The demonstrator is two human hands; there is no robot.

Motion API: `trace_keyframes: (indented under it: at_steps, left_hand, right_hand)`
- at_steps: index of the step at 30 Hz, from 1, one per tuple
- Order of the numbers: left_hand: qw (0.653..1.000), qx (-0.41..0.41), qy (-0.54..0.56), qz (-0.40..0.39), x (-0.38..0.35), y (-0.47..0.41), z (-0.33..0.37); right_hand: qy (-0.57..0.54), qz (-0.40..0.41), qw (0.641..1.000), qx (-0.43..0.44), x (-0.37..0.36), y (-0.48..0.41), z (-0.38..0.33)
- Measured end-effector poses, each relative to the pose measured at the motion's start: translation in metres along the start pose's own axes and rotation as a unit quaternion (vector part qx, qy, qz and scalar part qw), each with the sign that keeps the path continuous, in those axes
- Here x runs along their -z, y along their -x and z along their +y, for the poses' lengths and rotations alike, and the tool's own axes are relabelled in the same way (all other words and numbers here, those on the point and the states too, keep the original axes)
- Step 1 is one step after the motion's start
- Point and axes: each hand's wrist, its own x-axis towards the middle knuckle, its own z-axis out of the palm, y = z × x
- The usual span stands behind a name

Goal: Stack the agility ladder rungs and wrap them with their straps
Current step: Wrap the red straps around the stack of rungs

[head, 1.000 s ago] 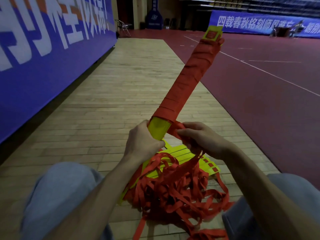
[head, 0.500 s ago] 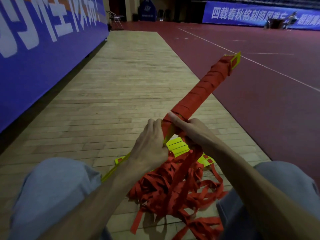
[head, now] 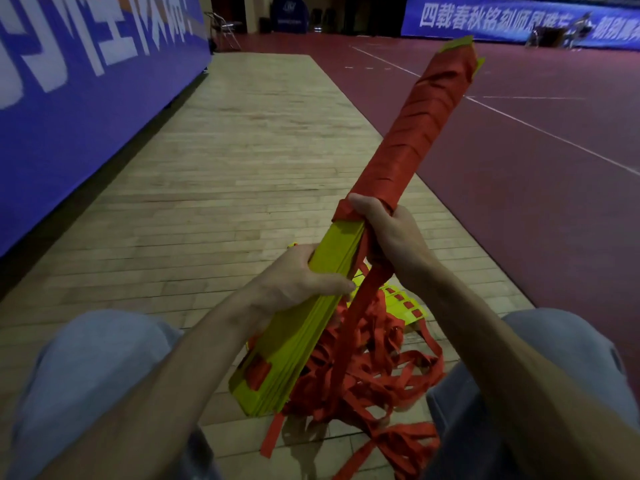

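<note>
A stack of yellow ladder rungs slants up from between my knees toward the upper right. Red strap wrapping covers its far half, while the near half is bare yellow. My left hand grips the bare yellow part from the left. Where the wrapping ends, my right hand holds the stack and pinches a taut red strap that runs down to a loose heap of red straps on the floor. More yellow rungs lie under the heap.
I sit on a strip of wooden floor with my knees on either side. A blue banner wall runs along the left. A dark red court with white lines lies to the right. A chair stands far back.
The stack has turned and tilted up again, showing its broad yellow face and near end. My left hand slid lower on the yellow part; my right hand moved up to the wrap's edge.
</note>
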Motion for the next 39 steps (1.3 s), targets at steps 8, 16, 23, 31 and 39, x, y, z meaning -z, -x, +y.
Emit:
trace_keyframes:
  at_steps: [8, 16, 23, 31, 39]
  left_hand:
    - [0.959, -0.022, -0.193, 0.208, 0.007, -0.011, -0.011]
    - [0.848, -0.032, -0.444, 0.288, -0.018, -0.011, -0.030]
    - [0.924, -0.130, -0.327, 0.146, -0.021, -0.007, -0.019]
    - [0.994, -0.019, 0.103, 0.018, -0.014, 0.003, 0.000]
    - [0.992, -0.024, -0.032, 0.117, -0.004, -0.002, -0.003]
  right_hand:
    - [0.221, -0.117, 0.968, -0.010, 0.020, 0.001, -0.001]
    - [0.268, -0.038, 0.961, -0.048, -0.014, 0.009, 0.022]
    - [0.079, 0.052, 0.992, -0.085, -0.001, 0.007, 0.017]
    - [-0.083, -0.101, 0.991, 0.041, 0.008, 0.007, -0.011]
    - [0.102, -0.128, 0.985, 0.049, 0.019, 0.008, -0.018]
